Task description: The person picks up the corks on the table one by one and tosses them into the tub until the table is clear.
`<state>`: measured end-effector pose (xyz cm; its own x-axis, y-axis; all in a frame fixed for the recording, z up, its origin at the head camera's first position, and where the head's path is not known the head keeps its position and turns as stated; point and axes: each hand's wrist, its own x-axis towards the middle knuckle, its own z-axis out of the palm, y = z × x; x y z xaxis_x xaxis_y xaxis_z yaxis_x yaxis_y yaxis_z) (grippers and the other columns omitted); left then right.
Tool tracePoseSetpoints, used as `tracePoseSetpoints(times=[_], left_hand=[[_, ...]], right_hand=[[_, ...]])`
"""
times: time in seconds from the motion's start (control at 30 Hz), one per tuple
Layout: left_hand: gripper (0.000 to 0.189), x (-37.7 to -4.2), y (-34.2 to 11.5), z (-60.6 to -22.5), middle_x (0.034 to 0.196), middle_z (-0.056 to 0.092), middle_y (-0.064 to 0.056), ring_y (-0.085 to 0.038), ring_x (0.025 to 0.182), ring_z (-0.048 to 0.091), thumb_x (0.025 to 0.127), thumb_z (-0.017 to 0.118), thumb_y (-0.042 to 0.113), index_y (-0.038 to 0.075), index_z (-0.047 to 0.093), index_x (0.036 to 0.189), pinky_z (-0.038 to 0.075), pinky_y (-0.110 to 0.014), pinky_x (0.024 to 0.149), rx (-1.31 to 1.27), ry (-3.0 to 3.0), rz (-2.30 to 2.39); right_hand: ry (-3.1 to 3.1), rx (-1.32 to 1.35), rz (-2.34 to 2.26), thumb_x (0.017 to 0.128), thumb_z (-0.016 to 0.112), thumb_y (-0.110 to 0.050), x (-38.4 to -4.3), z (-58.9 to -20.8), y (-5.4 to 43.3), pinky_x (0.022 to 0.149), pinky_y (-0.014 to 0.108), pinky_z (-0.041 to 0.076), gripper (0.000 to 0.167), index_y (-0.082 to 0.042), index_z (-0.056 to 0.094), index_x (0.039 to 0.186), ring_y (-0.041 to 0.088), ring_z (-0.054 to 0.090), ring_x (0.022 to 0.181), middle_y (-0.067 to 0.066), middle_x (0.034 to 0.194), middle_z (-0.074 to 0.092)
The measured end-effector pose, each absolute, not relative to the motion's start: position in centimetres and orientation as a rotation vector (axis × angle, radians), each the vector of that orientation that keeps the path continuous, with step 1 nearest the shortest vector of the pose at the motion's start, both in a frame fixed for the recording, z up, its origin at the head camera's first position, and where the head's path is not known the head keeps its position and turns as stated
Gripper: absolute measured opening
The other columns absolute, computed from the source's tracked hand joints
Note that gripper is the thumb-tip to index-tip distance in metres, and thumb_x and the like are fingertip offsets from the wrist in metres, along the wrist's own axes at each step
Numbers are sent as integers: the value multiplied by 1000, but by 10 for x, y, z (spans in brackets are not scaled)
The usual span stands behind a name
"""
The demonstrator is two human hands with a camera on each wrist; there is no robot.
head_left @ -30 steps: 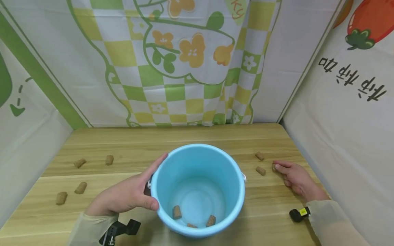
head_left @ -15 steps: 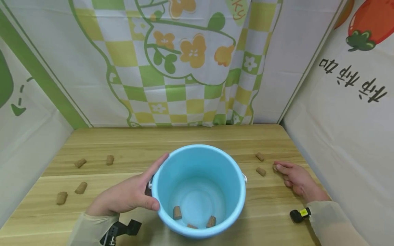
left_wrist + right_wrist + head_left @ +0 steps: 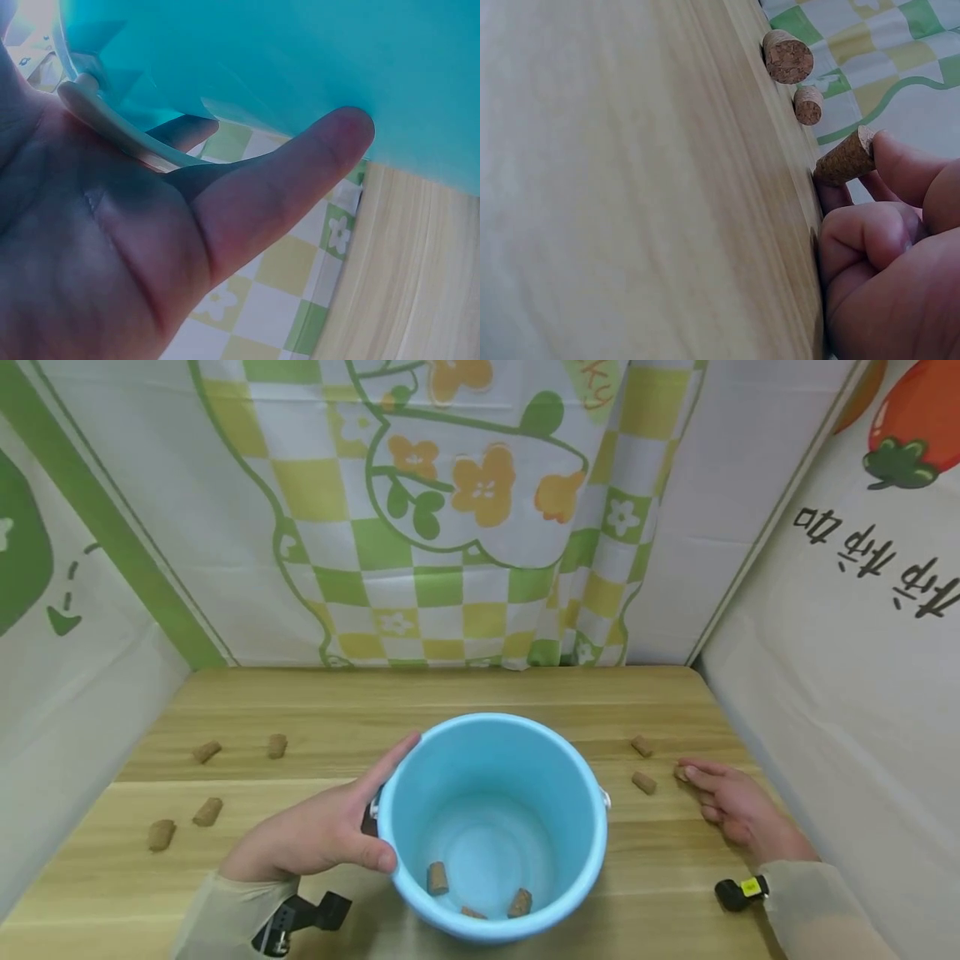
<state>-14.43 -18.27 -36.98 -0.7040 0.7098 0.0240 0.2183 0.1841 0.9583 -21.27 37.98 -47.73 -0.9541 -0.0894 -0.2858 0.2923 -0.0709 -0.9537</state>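
A light blue bucket [image 3: 491, 927] stands at the front middle of the table, with several corks inside, one of them a cork [image 3: 437, 878] near the left wall. My left hand [image 3: 322, 835] lies spread against the bucket's left side, thumb and fingers extended along the outer wall. In the left wrist view, the thumb [image 3: 292, 187] touches the wall below the pale handle [image 3: 112, 131]. At the table's right, my right hand [image 3: 742, 810] pinches a cork [image 3: 847, 157] between thumb and fingers, low by the tabletop. Two corks lie left of it, the nearer cork [image 3: 643, 782] and the farther cork [image 3: 641, 746].
Several more corks lie on the table's left, among them a cork [image 3: 161, 835] and a cork [image 3: 277, 746]. A checkered curtain [image 3: 450, 568] hangs behind the wooden table [image 3: 337, 702]. White printed sheets [image 3: 840, 693] bound both sides.
The whole head view has shifted slightly to the right. Both hands, the bucket and the corks keep their places relative to each other.
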Motion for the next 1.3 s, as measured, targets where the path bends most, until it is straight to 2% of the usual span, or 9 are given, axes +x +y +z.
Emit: tracePoseSetpoints(times=[0.1,0.2,0.33,0.57,0.77,0.9,1.0,1.13,1.3], left_hand=[[118,-147,-178,-369,156,31,-12,-35,125,49,81,86,31,37,-2,160,45,-38,97,887,2026,1530],[118,-149,-176,-369,155,30,-16,-36,124,50,81,85,35,34,-3,160,45,-38,96,925,2027,1526],[118,-149,-176,-370,154,31,-18,-37,123,50,82,85,36,33,-3,160,46,-37,95,950,2025,1533],[118,-148,-179,-370,154,32,-18,-38,123,50,81,85,34,34,-2,160,46,-39,96,937,2006,1556],[119,-146,-180,-372,155,31,-16,-38,124,50,81,86,32,35,-3,160,45,-39,97,916,2006,1550],[120,-144,-182,-373,154,32,-17,-39,123,51,81,86,32,36,-4,160,45,-40,97,914,2013,1542],[119,-143,-183,-373,153,33,-19,-39,121,51,81,85,31,35,-4,160,46,-39,96,932,2024,1545],[117,-143,-183,-371,152,33,-20,-40,121,51,82,85,30,34,-2,160,47,-40,94,948,2011,1563],[118,-144,-184,-369,153,33,-17,-38,123,50,81,86,33,36,-2,160,46,-39,96,907,2023,1551]], right_hand=[[1922,202,-2140,103,58,-17,-207,-477,387,43,17,32,17,-16,66,118,0,31,49,-4,107,70],[1916,187,-2152,103,58,-17,-205,-476,391,43,17,32,15,-18,66,116,0,32,49,-3,109,70],[1816,194,-2211,103,58,-17,-205,-475,392,43,17,33,17,-14,68,117,0,34,49,-1,109,70],[1567,174,-2345,106,51,-13,-207,-475,394,43,16,32,19,-9,66,115,0,33,51,0,107,69],[1167,74,-2487,110,37,-14,-212,-471,399,46,19,22,33,-6,69,110,3,17,54,4,109,69],[990,-71,-2527,111,29,-16,-217,-458,396,50,20,15,38,-6,65,114,5,7,57,4,115,67],[1013,-187,-2535,111,29,-15,-219,-441,388,50,20,12,35,-7,61,120,7,7,57,4,121,65],[1058,-299,-2529,111,29,-13,-217,-417,373,50,21,16,34,-6,56,130,8,12,56,4,130,61],[1156,-390,-2502,111,29,-10,-211,-390,349,48,21,20,37,-4,57,135,8,16,55,6,135,59]])
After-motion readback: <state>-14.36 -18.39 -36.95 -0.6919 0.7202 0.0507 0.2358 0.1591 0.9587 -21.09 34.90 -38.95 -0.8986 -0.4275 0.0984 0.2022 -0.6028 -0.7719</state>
